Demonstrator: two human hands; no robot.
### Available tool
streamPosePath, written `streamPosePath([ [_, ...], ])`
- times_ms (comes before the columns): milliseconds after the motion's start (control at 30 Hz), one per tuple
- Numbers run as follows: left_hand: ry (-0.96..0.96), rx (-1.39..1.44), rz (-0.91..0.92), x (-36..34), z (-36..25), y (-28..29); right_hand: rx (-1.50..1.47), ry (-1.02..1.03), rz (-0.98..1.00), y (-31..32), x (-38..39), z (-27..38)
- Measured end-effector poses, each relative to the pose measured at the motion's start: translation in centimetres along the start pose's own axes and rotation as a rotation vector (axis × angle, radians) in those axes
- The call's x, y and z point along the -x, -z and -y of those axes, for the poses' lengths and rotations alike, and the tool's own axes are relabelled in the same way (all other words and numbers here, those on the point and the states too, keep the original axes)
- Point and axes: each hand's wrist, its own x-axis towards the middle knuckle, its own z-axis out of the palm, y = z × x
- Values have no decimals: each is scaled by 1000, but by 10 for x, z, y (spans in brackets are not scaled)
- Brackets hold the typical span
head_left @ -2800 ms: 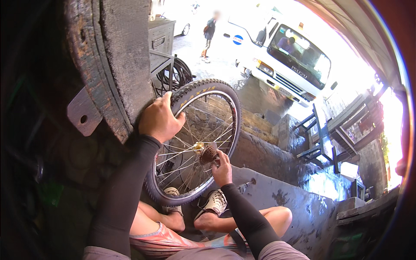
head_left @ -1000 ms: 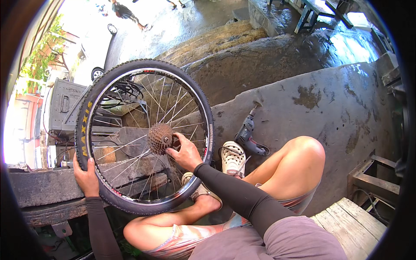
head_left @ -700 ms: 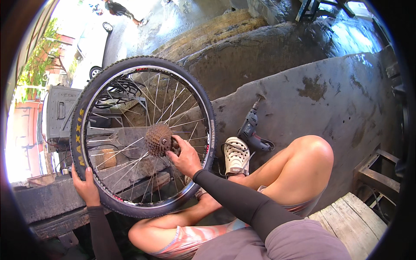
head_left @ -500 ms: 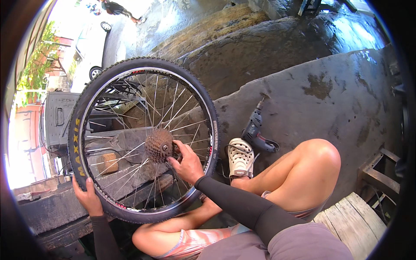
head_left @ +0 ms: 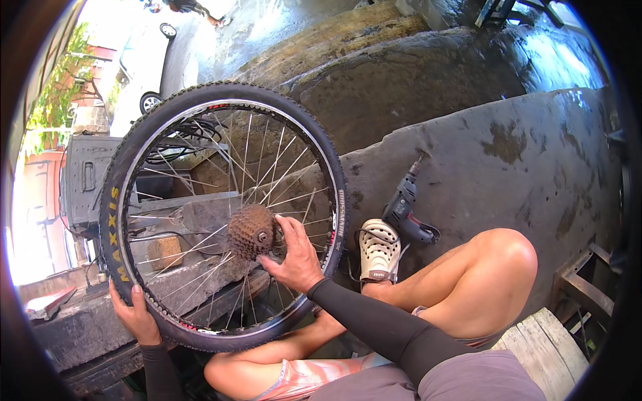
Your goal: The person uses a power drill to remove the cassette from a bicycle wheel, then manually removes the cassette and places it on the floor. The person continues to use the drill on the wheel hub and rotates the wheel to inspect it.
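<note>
A bicycle wheel (head_left: pixel 340 200) with a knobby black tyre and silver spokes stands tilted in front of me, leaning close to my legs. My left hand (head_left: pixel 137 314) grips the tyre at its lower left, thumb on the near side. At the hub sits a rusty brown sprocket cassette (head_left: pixel 249 235), its small end facing me. My right hand (head_left: pixel 296 257) holds the cassette's right edge, fingers above and thumb below. Part of the fingers is hidden behind the sprockets.
A corded power drill (head_left: pixel 403 204) lies on the concrete floor beside my pale clog (head_left: pixel 379 250). Behind the wheel are a grey case (head_left: pixel 90 177), dark cables and a wooden block (head_left: pixel 164 252). A slatted wooden seat (head_left: pixel 545 347) is at lower right; a person and a car are far off.
The view has shifted slightly, and the wheel looks a little nearer. My right hand's fingers have spread somewhat at the cassette. My left hand keeps its grip on the tyre.
</note>
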Motion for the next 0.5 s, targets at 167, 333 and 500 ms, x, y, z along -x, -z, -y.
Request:
streamPosePath([
  [167,-31,-44,-28,3,-9,-5,116,-2,139,7,-20,25],
  [333,-57,-56,-40,0,-7,-6,264,32,180,11,-26,30],
  [500,-70,-32,-57,8,-16,-9,489,42,248,18,-23,53],
])
